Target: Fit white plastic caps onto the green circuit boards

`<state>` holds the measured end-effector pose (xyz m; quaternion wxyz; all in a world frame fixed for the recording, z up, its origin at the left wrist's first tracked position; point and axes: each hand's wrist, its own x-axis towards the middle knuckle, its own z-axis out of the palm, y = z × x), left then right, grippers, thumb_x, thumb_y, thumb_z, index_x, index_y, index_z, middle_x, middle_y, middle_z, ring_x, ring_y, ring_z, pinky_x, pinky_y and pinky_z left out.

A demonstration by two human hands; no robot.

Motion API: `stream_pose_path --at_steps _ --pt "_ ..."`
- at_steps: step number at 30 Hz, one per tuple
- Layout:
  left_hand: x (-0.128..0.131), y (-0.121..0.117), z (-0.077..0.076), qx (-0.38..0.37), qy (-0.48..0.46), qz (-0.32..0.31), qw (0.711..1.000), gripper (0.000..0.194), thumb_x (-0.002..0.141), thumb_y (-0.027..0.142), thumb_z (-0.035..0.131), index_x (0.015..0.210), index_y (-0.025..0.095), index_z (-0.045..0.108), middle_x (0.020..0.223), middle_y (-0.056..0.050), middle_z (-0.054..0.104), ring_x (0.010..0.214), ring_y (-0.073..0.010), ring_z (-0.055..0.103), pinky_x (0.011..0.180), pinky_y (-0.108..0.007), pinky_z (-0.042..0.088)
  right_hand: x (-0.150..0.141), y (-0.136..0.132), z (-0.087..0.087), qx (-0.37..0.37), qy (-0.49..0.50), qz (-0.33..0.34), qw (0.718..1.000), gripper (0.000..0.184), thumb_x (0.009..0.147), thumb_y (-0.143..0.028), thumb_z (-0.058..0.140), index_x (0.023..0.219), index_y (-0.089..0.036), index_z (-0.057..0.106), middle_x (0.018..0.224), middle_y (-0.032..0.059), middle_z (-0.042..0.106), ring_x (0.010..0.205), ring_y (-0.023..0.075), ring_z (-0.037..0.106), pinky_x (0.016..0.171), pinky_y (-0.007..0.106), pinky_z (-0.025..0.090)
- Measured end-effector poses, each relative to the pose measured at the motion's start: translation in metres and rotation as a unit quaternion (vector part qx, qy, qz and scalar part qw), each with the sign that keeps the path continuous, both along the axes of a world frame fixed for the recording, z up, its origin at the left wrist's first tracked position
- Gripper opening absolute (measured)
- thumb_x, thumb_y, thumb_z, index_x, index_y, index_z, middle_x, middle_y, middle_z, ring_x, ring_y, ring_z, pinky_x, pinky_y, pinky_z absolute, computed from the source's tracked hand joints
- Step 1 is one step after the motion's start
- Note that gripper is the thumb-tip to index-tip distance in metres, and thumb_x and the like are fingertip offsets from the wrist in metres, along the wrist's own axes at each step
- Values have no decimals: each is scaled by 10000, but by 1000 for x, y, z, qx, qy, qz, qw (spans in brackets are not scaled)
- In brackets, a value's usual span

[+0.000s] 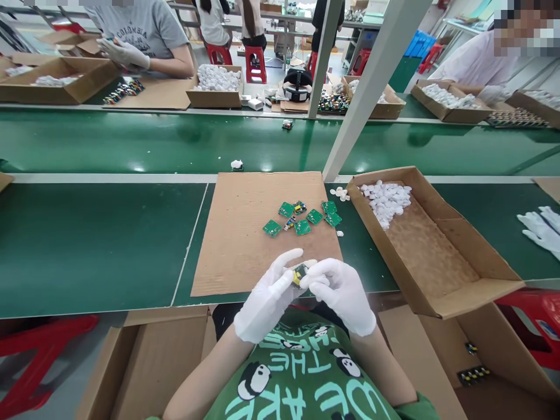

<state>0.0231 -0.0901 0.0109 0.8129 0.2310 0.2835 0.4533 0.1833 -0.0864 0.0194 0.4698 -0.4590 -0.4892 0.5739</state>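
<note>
Both my hands wear white gloves and meet at the front edge of the table. My left hand [273, 291] grips a small circuit board [300, 275] with a yellow component on it. From the other side, my right hand [339, 289] pinches the same board; whether its fingers also hold a small white piece I cannot make out. Just beyond my hands, several green circuit boards [302, 227] lie scattered on a flat cardboard sheet [236, 233], some face down and some with parts showing.
An open cardboard box [437, 251] with small white pieces [387, 201] stands at right, white gloves [542, 230] beyond it. A green conveyor belt [175, 140] carries a couple of boards behind a slanted metal post [371, 87]. Another box [516, 361] sits below right. Co-workers sit across the belt.
</note>
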Motion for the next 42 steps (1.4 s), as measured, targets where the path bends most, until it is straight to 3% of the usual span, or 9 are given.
stream_pose_path --at_steps 4,8,14,18,22,26,30,36,42 --pt "-4 0 -4 42 66 -39 996 373 917 376 622 1265 253 673 1317 -77 654 1222 -274 562 1073 -425 412 3 1 -6 -17 73 4 997 131 741 -235 753 802 -196 644 687 7 723 473 82 535 474 210 470" --pt "-8 0 -7 63 179 -27 982 329 890 344 656 1210 278 698 1329 -53 639 1282 -276 503 1082 -390 390 7 2 -12 -7 88 9 996 181 799 -320 753 861 -198 635 737 17 728 484 78 527 478 207 472" --pt "-5 0 -4 87 121 28 988 276 812 252 741 1083 262 690 1108 -31 673 1042 -197 605 903 -297 497 17 1 0 121 47 66 989 266 854 -432 710 1015 -222 679 1257 117 643 816 145 670 721 302 598" --pt "-3 -1 -5 129 132 60 981 419 755 143 780 1138 282 681 1118 -25 693 1044 -177 637 919 -275 515 15 -6 9 176 -78 38 981 145 932 -227 619 1061 -257 679 1107 69 686 1001 172 688 835 313 602" --pt "-3 -3 -4 151 153 36 976 566 752 96 763 1272 280 633 1254 -73 685 1126 -220 651 976 -331 528 13 -14 14 176 -179 -6 968 303 898 -169 651 1184 -263 611 1022 34 717 873 143 704 827 301 599" --pt "-4 -6 -5 183 201 49 961 529 735 63 750 1224 245 668 1261 -87 681 1174 -252 634 1007 -370 531 17 -16 23 196 -244 14 950 146 912 -176 620 1038 -242 656 1006 32 719 863 145 695 780 283 580" --pt "-7 -7 -5 227 196 59 952 500 749 100 754 1220 256 689 1304 -93 646 1185 -257 624 1025 -378 525 18 -16 30 221 -256 9 941 107 905 -161 623 959 -241 668 1079 41 690 1039 175 670 873 302 556" --pt "-6 -7 -6 250 136 79 955 414 785 242 779 1193 259 713 1204 -92 692 1121 -237 649 974 -326 533 5 -23 16 197 -154 -30 968 258 892 -133 648 1099 -279 599 985 1 719 780 132 692 707 281 572" --pt "-2 -10 -8 229 92 117 962 408 744 298 818 1137 284 710 1325 -86 624 1193 -268 598 1007 -377 493 -2 -18 3 365 -184 -43 912 424 820 -173 733 1178 -309 551 948 -4 738 1057 226 659 920 421 514"
